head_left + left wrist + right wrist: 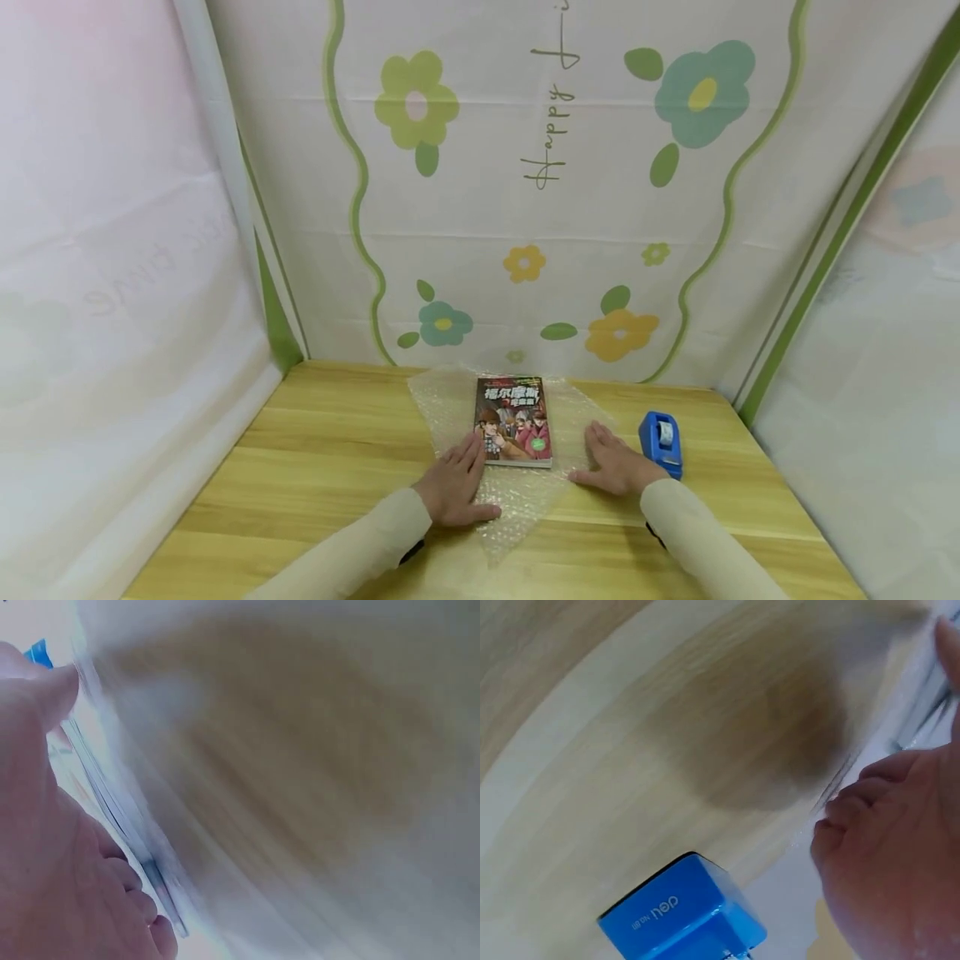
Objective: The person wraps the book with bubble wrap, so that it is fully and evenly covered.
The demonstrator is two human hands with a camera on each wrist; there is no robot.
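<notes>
In the head view, a book [513, 421] lies face up just below the middle of the frame, its cover art and large white characters showing. It rests on a sheet of bubble wrap [517, 508], which shows on both sides of it and tapers to a corner at bottom centre. The left hand [453, 483] lies left of and below the book, fingers straight and close together, their tips at the book's lower left edge, the thumb stretched wide to the right over the wrap. The right hand [617, 462] lies right of the book on the wrap's right side, fingers extended towards the upper left, thumb spread away from them; it grips nothing. A blue tape dispenser [660, 444] stands on the wooden surface [337, 467] at the right, just beside the right hand. A flowered backdrop [480, 208] with sideways lettering fills the upper middle.

In the left wrist view, the left hand takes up the left side, thumb at upper left, fingertips at lower left. A thin dark edge runs down beside it; the rest is mostly blurred surface. A bit of blue shows at upper left.

In the right wrist view, the right hand fills the lower right, its fingers partly hidden. The dispenser, marked "deli", sits at the bottom, apart from the hand, and the surface spreads across the upper left.
</notes>
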